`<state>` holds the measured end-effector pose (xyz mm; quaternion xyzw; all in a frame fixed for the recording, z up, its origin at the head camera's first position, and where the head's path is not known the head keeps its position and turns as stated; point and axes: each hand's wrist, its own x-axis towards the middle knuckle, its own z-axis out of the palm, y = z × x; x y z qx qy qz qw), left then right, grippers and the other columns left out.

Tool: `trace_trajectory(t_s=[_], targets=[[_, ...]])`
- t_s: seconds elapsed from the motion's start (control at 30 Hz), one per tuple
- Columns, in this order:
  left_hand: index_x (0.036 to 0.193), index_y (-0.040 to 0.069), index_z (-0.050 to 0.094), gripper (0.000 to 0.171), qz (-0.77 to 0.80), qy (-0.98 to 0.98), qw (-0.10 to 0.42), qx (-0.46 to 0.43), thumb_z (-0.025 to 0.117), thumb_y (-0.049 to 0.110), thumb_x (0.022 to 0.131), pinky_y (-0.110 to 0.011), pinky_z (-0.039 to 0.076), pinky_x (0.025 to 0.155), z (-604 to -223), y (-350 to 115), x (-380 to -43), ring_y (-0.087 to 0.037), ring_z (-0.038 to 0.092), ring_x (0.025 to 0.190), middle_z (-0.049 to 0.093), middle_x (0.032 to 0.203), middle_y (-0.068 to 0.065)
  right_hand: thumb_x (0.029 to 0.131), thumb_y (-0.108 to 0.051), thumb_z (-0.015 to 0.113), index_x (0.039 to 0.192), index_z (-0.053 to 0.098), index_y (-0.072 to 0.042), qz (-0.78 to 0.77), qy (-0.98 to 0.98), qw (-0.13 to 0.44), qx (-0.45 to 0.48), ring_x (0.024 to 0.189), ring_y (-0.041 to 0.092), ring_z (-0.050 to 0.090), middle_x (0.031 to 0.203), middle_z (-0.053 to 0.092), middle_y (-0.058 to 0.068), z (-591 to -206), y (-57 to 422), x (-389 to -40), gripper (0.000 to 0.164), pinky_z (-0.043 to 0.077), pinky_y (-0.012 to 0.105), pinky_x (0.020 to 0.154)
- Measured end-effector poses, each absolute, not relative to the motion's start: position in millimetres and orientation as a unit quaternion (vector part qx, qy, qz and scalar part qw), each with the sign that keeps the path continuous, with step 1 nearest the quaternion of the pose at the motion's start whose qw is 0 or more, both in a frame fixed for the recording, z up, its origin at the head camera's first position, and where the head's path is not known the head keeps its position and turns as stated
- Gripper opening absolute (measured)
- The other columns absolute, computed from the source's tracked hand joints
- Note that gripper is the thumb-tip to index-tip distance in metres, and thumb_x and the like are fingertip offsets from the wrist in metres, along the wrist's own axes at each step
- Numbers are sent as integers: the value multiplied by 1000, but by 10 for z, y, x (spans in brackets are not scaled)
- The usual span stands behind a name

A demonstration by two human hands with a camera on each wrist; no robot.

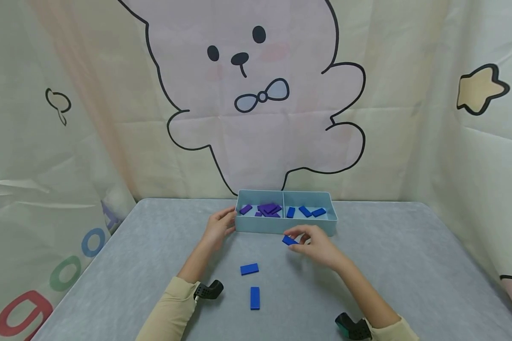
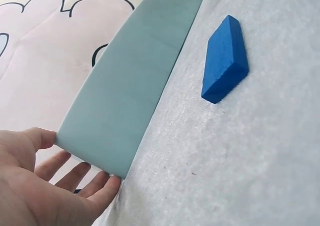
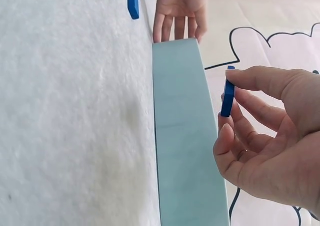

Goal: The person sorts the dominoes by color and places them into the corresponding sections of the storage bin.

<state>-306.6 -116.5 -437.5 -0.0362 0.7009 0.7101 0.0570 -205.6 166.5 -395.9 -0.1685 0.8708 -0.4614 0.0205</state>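
A pale teal two-compartment box (image 1: 256, 224) stands at the back of the table. Against its left end rest the fingertips of my left hand (image 1: 218, 229), fairly straight, as the left wrist view also shows (image 2: 60, 186). Between thumb and fingers my right hand (image 1: 315, 246) pinches a blue rectangular block (image 1: 289, 240), held in front of the box's right compartment in the head view. In the right wrist view the pinched block (image 3: 228, 98) appears tilted on end. Several purple blocks (image 1: 269, 209) lie in the left compartment, and 3 blue blocks (image 1: 305, 211) in the right one.
Two more blue blocks lie on the grey cloth-covered table (image 1: 324, 303): one turned crosswise (image 1: 249, 269), the other lengthwise (image 1: 255, 298) nearer the front. Behind the box hangs a curtain (image 1: 392, 142) with a cartoon bear print.
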Motion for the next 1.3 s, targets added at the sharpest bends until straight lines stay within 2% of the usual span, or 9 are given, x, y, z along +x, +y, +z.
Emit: trace_trajectory(t_s=[0.47,1.3], targets=[[150,2,57,46,702,709,56,-46,59,20,109,-55,48,113,-4392,-1174,-3088,-43,55,140,50,158,-23,95,-4,75,123,73,4,-460,874,13,-156,92,21,61,113,73,16,-3934,1754,-2098,29,54,24,72],[151,1,55,48,710,702,53,-29,58,24,109,-54,47,115,-4424,-1196,-3103,-44,52,143,48,160,-24,97,-6,74,126,71,6,-436,883,0,-174,92,25,62,117,71,22,-3676,1932,-2309,32,55,26,70]])
